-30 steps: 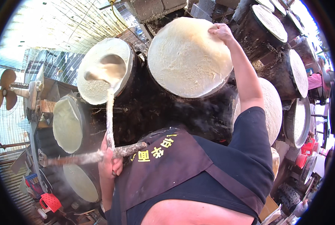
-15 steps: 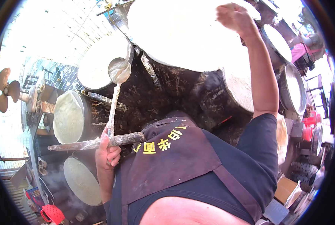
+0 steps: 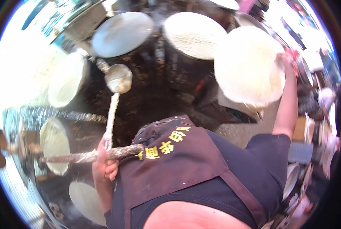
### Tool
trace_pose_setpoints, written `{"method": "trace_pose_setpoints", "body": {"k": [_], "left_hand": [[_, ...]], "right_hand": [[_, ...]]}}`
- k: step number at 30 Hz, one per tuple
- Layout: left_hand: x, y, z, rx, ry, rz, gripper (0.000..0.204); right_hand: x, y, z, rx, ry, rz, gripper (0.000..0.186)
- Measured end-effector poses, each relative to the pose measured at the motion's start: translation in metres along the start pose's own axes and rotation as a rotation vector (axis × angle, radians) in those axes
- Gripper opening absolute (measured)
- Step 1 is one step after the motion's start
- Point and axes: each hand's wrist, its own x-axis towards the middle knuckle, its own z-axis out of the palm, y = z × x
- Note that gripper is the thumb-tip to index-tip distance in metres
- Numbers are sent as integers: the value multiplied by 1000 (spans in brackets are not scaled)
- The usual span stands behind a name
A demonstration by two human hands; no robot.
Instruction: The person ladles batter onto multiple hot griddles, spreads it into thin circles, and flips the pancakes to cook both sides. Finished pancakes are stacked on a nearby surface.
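Blackened, crusted stove body [image 3: 151, 103] fills the middle, ringed by round griddles: 1 bare grey [image 3: 122, 33], others coated pale. A brown apron [image 3: 178, 160] hides the lower torso. Left hand [image 3: 103, 164] is clamped on a ladle [image 3: 118, 78] handle, bowl up. Right hand [image 3: 287, 61], arm raised, grips a large pale round sheet [image 3: 248, 65]

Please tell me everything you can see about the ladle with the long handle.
The ladle has a round metal bowl, grey and shiny, at the top end of a long pale handle that looks crusted with dried batter. It points up and away from the person, bowl over the dark stove top between the round griddles. The left hand grips the lower end of the handle, together with a rough stick lying crosswise. Whether the bowl holds batter cannot be told.
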Motion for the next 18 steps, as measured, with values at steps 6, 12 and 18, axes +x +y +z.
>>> {"method": "trace_pose_setpoints", "body": {"k": [6,12,18], "left_hand": [[-7,-27,72,101,45,126,54],[0,-44,131,70,72,86,55],[20,-71,174,-138,-151,69,52]], "right_hand": [[-30,-45,-89,-278,377,-377,27],[-155,8,30,-401,523,-455,17],[-248,83,151,-294,289,-258,14]]}}
